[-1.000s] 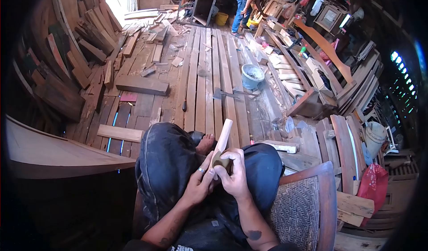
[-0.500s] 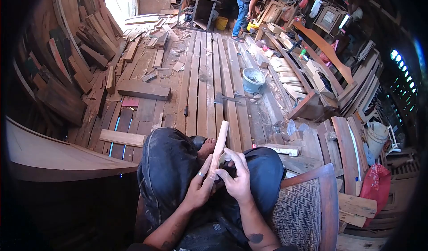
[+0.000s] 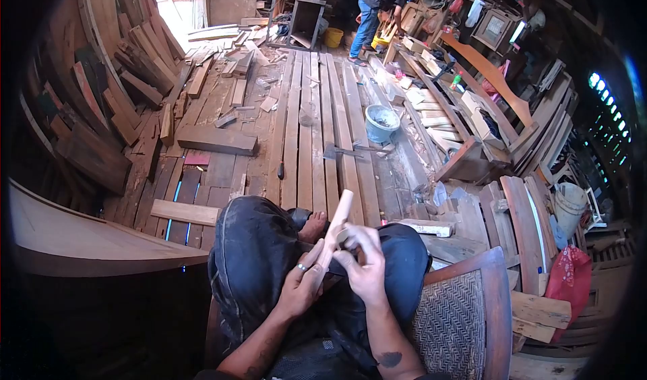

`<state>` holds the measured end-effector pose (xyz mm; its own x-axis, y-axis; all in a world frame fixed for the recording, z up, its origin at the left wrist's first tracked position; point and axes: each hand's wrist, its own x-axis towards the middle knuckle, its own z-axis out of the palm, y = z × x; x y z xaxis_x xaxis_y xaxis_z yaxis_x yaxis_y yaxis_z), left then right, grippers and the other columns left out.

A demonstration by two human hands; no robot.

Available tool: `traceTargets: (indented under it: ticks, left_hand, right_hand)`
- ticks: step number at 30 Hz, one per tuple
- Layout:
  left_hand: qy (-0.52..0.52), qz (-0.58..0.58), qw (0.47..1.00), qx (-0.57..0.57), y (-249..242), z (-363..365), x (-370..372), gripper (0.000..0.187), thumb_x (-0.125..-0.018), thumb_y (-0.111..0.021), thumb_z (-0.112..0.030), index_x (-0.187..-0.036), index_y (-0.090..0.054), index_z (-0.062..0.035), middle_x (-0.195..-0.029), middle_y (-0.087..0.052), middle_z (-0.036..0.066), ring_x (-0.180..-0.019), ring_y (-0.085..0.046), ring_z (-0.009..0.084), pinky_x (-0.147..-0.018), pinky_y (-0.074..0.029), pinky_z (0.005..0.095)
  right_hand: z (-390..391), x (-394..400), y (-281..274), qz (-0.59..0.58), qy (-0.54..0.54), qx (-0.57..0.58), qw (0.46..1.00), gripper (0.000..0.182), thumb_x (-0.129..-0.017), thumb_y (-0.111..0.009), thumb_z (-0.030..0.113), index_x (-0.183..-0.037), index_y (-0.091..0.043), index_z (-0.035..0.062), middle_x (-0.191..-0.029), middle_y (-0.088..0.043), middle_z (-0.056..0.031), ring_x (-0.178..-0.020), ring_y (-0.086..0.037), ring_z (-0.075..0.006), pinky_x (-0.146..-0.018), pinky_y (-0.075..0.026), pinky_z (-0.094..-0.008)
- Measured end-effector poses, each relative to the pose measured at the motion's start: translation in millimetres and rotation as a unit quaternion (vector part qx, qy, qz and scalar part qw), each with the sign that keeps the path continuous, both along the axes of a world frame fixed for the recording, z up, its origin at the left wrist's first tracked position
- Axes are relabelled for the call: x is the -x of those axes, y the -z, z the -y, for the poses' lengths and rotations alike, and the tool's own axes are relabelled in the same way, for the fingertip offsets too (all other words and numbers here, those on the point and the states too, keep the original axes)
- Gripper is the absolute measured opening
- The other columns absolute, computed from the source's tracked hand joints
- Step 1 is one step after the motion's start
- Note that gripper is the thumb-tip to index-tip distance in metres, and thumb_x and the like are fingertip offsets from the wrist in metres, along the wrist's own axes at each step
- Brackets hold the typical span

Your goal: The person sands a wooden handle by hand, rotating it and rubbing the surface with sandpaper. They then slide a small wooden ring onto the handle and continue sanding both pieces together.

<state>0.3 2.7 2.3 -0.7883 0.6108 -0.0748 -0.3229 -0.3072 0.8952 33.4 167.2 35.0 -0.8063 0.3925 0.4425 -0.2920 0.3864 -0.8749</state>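
Note:
My left hand [image 3: 302, 282] is closed around the lower part of a pale, smooth wooden stick [image 3: 342, 213], with a ring on one finger. The stick slants up and away above my lap. At its right side is my right hand [image 3: 364, 262], fingers bent and slightly blurred. They pinch a small tan piece that looks like folded sandpaper [image 3: 342, 236] against the wood. My left fingers hide the stick's lower end.
Ahead on the plank floor lie an axe [image 3: 342, 151], a dark-handled tool [image 3: 281, 171] and a thick wood block [image 3: 218, 139]. A bucket [image 3: 383, 123] stands beyond. A woven chair [image 3: 450, 323] is at my right. Another person [image 3: 377, 16] bends over at the back.
My right hand has shifted a little right and its fingers have lifted and curled. The stick's top has tipped slightly right and lower. At the back, the other person's arms have moved.

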Motion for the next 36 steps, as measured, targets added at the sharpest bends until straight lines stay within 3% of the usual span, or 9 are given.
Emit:
traceTargets:
  ticks: [5,7,11,16,19,21,26,30,36]
  left_hand:
    - [-0.001,0.003,1.0,0.005,2,-1,1,0.052,-0.108,-0.042,-0.012,-0.16,-0.04,-0.0104,-0.096,-0.054,0.001,-0.062,-0.051,0.0069,-0.055,-0.045,0.0228]
    - [0.008,-0.043,0.999,0.027,2,-2,2,0.053,-0.108,-0.041,-0.011,-0.161,-0.039,-0.0105,-0.096,-0.055,0.001,-0.061,-0.051,0.0071,-0.054,-0.045,0.0229]
    - [-0.012,0.025,1.0,0.004,3,-2,1,0.056,-0.104,-0.042,-0.01,-0.159,-0.041,-0.0092,-0.098,-0.06,0.003,-0.063,-0.054,0.009,-0.057,-0.048,0.0234]
    - [-0.003,-0.032,0.999,0.033,2,-2,1,0.057,-0.103,-0.042,-0.009,-0.16,-0.04,-0.0094,-0.098,-0.062,0.004,-0.061,-0.055,0.0093,-0.055,-0.047,0.0235]
    - [0.003,0.001,1.0,0.025,1,0,2,0.057,-0.103,-0.042,-0.009,-0.16,-0.04,-0.0096,-0.098,-0.063,0.005,-0.061,-0.055,0.0094,-0.054,-0.047,0.0234]
    - [-0.002,0.019,1.0,0.01,2,-3,5,0.057,-0.103,-0.042,-0.009,-0.16,-0.04,-0.0097,-0.098,-0.063,0.005,-0.061,-0.055,0.0096,-0.054,-0.047,0.0234]
    - [0.013,-0.021,0.999,0.028,1,-5,5,0.058,-0.102,-0.042,-0.009,-0.161,-0.039,-0.0102,-0.096,-0.064,0.006,-0.062,-0.055,0.0103,-0.055,-0.048,0.0242]
    - [-0.006,0.024,1.0,0.001,6,-4,4,0.054,-0.107,-0.042,-0.01,-0.16,-0.04,-0.0094,-0.095,-0.058,0.003,-0.059,-0.052,0.008,-0.054,-0.045,0.0237]
    - [-0.007,0.02,1.0,0.023,-2,-6,5,0.054,-0.106,-0.042,-0.01,-0.16,-0.039,-0.009,-0.096,-0.06,0.005,-0.06,-0.052,0.0083,-0.054,-0.045,0.0235]
  right_hand:
    - [-6,-1,-1,0.015,-0.019,-0.031,0.999,0.038,-0.087,-0.079,0.004,-0.124,-0.07,0.0003,-0.117,-0.063,-0.0105,-0.097,-0.064,-0.0179,-0.087,-0.053,-0.0314]
    - [-5,8,4,-0.027,0.027,0.052,0.998,0.032,-0.089,-0.078,0.003,-0.12,-0.071,-0.0003,-0.115,-0.063,-0.0099,-0.096,-0.064,-0.0172,-0.086,-0.053,-0.0308]
    - [-4,-2,-4,0.019,-0.064,-0.018,0.998,0.033,-0.089,-0.079,0.003,-0.121,-0.071,-0.001,-0.115,-0.063,-0.0097,-0.094,-0.062,-0.0167,-0.086,-0.053,-0.0303]
    - [-7,9,-2,-0.012,0.025,0.031,0.999,0.038,-0.086,-0.081,0.003,-0.122,-0.069,-0.0004,-0.113,-0.063,-0.0104,-0.087,-0.062,-0.0166,-0.081,-0.053,-0.0309]
    - [-8,3,-8,0.017,-0.027,-0.07,0.997,0.037,-0.086,-0.082,0.005,-0.12,-0.069,-0.0009,-0.114,-0.062,-0.0106,-0.086,-0.061,-0.0161,-0.08,-0.052,-0.0305]
    - [0,-1,-4,0.011,-0.062,-0.005,0.998,0.032,-0.086,-0.081,0.004,-0.116,-0.071,0.0001,-0.112,-0.062,-0.0096,-0.085,-0.06,-0.0149,-0.079,-0.052,-0.03]
    - [-12,13,-4,-0.005,-0.003,0.018,1.0,0.036,-0.091,-0.078,0.006,-0.124,-0.066,0.0006,-0.111,-0.058,-0.0061,-0.087,-0.055,-0.0127,-0.083,-0.048,-0.027]
    - [-4,2,-4,0.023,-0.098,-0.002,0.995,0.033,-0.09,-0.078,0.008,-0.12,-0.066,0.001,-0.106,-0.058,-0.0053,-0.085,-0.054,-0.0126,-0.08,-0.047,-0.0277]
    - [-8,16,-13,0.023,-0.002,-0.067,0.998,0.033,-0.087,-0.08,0.008,-0.117,-0.067,0.0011,-0.105,-0.058,-0.0074,-0.088,-0.054,-0.0166,-0.083,-0.047,-0.0296]
